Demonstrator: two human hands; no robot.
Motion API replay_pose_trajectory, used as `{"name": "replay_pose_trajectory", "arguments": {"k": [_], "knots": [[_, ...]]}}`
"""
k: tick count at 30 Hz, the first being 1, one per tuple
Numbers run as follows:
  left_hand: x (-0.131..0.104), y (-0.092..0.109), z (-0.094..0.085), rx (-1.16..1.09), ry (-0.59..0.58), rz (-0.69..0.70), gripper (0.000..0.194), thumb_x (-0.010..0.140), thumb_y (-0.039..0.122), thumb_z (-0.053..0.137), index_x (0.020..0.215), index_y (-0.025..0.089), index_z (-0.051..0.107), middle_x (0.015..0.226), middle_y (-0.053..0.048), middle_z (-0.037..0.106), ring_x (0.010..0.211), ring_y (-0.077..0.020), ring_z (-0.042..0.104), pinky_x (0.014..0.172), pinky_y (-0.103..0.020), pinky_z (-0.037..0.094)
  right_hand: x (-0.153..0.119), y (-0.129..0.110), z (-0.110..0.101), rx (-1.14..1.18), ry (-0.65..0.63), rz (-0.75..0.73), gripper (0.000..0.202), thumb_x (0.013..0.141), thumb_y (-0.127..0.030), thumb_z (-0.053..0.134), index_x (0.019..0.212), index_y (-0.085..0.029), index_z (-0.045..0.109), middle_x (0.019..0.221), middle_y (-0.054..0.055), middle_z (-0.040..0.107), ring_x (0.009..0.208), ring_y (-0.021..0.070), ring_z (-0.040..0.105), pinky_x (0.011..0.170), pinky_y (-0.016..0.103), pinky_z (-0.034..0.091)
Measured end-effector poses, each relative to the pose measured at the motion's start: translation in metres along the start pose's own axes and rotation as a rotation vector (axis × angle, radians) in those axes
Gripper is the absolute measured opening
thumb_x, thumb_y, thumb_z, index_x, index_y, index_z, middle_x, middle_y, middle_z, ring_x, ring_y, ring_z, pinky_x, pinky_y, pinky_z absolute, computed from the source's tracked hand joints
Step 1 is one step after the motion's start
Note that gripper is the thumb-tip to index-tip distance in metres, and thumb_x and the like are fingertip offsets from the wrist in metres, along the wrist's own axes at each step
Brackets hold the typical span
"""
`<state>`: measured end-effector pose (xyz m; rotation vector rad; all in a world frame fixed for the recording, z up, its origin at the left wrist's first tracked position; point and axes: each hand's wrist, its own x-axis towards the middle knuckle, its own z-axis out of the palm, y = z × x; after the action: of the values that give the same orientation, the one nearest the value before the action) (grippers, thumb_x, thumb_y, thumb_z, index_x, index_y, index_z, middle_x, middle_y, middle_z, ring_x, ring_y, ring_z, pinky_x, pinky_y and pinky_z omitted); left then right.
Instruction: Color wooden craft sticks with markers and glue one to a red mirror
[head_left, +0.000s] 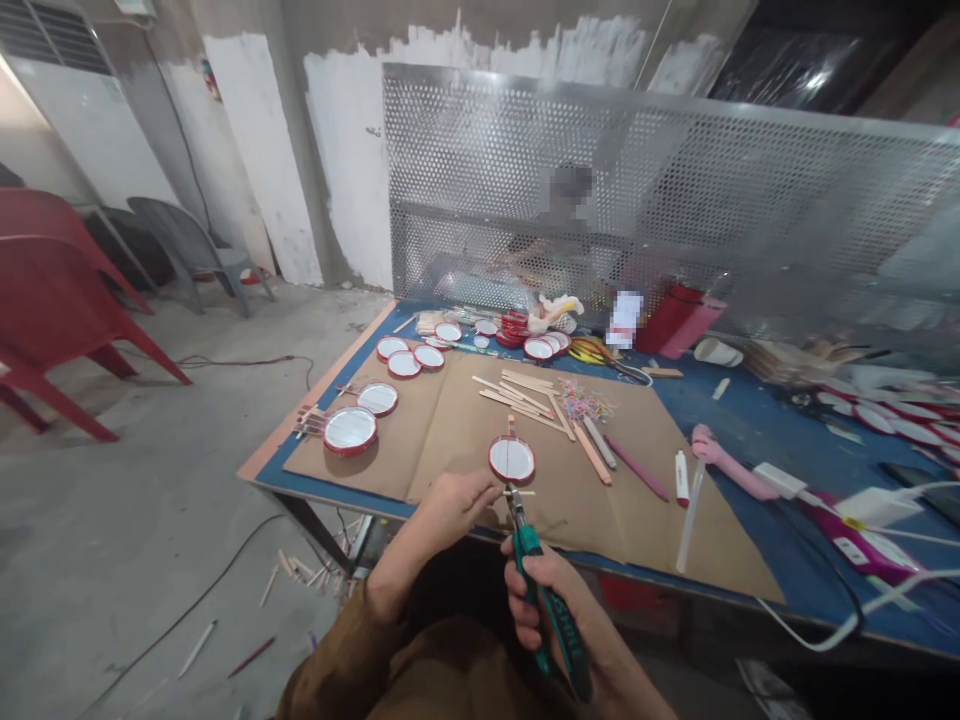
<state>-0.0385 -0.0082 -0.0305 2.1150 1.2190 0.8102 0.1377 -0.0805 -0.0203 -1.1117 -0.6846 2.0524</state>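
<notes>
My right hand [551, 600] is wrapped round green-handled cutting pliers [531, 545]. Their jaws meet a short, thin wooden stick [527, 493] just in front of me. From the left, my left hand [456, 505] pinches the end of that stick, its fingertips beside the jaws. Right beyond the jaws lies a small round banjo-like piece [511, 458] with a white face, a red rim and a short wooden neck pointing away. Whether the stick touches it I cannot tell. Flat wooden sticks [517, 400] lie loose on the cardboard sheet [442, 430] behind it.
Finished-looking round pieces [350, 429] sit at the left. Colourful threads [585, 402], a purple pen [636, 468] and a white tube [682, 478] lie to the right. A pink glue gun [731, 465] with cables is farther right. A perforated metal screen [480, 160] stands behind the table.
</notes>
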Motion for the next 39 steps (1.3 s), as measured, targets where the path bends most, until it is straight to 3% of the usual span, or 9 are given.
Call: {"name": "replay_pose_trajectory", "arguments": {"k": [5, 12, 19, 23, 30, 39], "knots": [[-0.003, -0.002, 0.004, -0.097, 0.041, -0.033, 0.022, 0.095, 0.028, 0.043, 0.087, 0.02, 0.063, 0.056, 0.005, 0.054, 0.052, -0.0112, 0.05, 0.055, -0.02, 0.035, -0.005, -0.006, 0.005, -0.082, 0.045, -0.01, 0.046, 0.069, -0.05, 0.073, 0.1, -0.022, 0.052, 0.07, -0.007, 0.048, 0.049, 0.0028, 0.041, 0.044, 0.016, 0.031], [-0.005, -0.003, 0.004, -0.138, 0.071, -0.057, 0.022, 0.094, 0.03, 0.044, 0.085, 0.019, 0.061, 0.053, 0.005, 0.052, 0.054, -0.0119, 0.053, 0.054, -0.02, 0.036, -0.002, -0.008, -0.006, -0.149, 0.061, -0.005, 0.054, 0.064, -0.057, 0.075, 0.098, -0.023, 0.05, 0.067, -0.009, 0.046, 0.045, 0.0023, 0.037, 0.041, 0.017, 0.029], [-0.002, -0.004, 0.004, -0.079, 0.031, -0.028, 0.024, 0.093, 0.032, 0.046, 0.085, 0.018, 0.065, 0.066, 0.001, 0.061, 0.063, -0.0123, 0.054, 0.059, -0.021, 0.035, -0.002, -0.012, -0.013, -0.166, 0.034, -0.004, 0.048, 0.067, -0.05, 0.073, 0.099, -0.023, 0.05, 0.068, -0.008, 0.047, 0.046, 0.0031, 0.038, 0.041, 0.017, 0.028], [-0.001, -0.002, 0.0, -0.098, -0.046, -0.003, 0.032, 0.095, 0.031, 0.039, 0.083, 0.018, 0.065, 0.066, 0.001, 0.06, 0.064, -0.0127, 0.054, 0.06, -0.021, 0.036, 0.002, -0.01, -0.014, -0.123, -0.03, -0.001, 0.045, 0.065, -0.044, 0.073, 0.098, -0.022, 0.052, 0.066, -0.008, 0.048, 0.045, 0.0034, 0.038, 0.041, 0.018, 0.027], [-0.001, 0.002, -0.011, -0.224, -0.067, -0.052, 0.035, 0.095, 0.034, 0.033, 0.076, 0.018, 0.058, 0.051, 0.005, 0.046, 0.053, -0.0118, 0.047, 0.058, -0.022, 0.037, 0.007, -0.001, -0.004, 0.21, -0.196, 0.022, 0.042, 0.068, -0.042, 0.074, 0.099, -0.02, 0.057, 0.07, -0.006, 0.047, 0.051, 0.004, 0.038, 0.046, 0.019, 0.023], [-0.003, -0.002, -0.013, -0.421, -0.067, -0.114, 0.04, 0.093, 0.047, 0.034, 0.074, 0.018, 0.053, 0.051, 0.006, 0.043, 0.051, -0.0109, 0.042, 0.056, -0.023, 0.036, 0.012, 0.007, 0.007, 0.423, -0.368, 0.038, 0.041, 0.069, -0.042, 0.07, 0.102, -0.019, 0.063, 0.07, -0.005, 0.044, 0.052, 0.0052, 0.031, 0.047, 0.021, 0.022]]}}
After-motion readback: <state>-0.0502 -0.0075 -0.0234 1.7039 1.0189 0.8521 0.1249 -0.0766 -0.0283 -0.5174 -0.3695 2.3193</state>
